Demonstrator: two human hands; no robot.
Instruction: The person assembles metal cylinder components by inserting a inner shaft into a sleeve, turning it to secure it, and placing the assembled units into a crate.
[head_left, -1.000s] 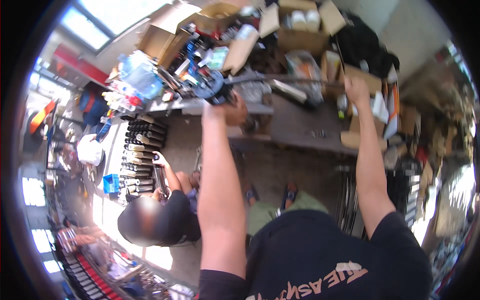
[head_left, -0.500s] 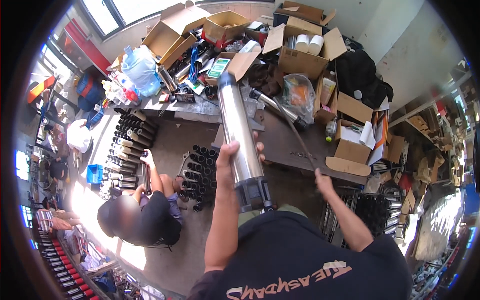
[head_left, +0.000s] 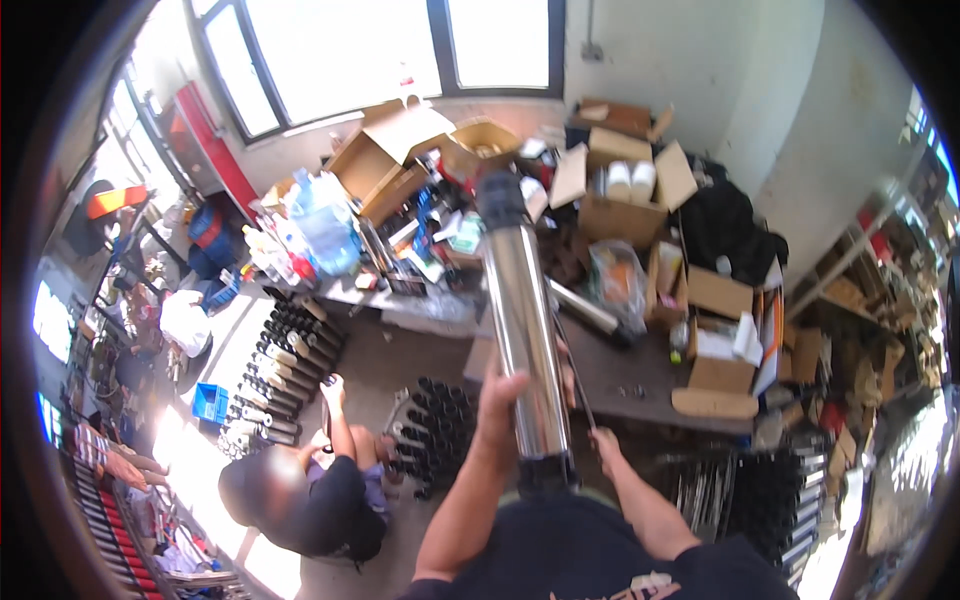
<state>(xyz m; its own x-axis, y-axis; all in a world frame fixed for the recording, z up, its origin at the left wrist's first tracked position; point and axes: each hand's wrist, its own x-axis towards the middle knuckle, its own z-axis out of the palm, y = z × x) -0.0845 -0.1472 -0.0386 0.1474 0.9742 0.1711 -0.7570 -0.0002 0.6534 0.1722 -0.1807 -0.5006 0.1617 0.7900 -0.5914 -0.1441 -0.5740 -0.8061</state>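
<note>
The left grip (head_left: 503, 405) was closed around the lower half of the metal cylinder (head_left: 525, 330), thumb across its front. Just right of the cylinder, the right grip (head_left: 605, 452) was wrapped around the near end of a thin dark rod (head_left: 581, 394). Below the cylinder, pale lettering (head_left: 652, 585), partly cut off, showed on the black shirt (head_left: 610, 540). The cylinder was shiny silver with black ends.

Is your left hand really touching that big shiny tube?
Touching. The head view shows the left hand wrapped around the shiny tube, its thumb lying against the metal.
</note>
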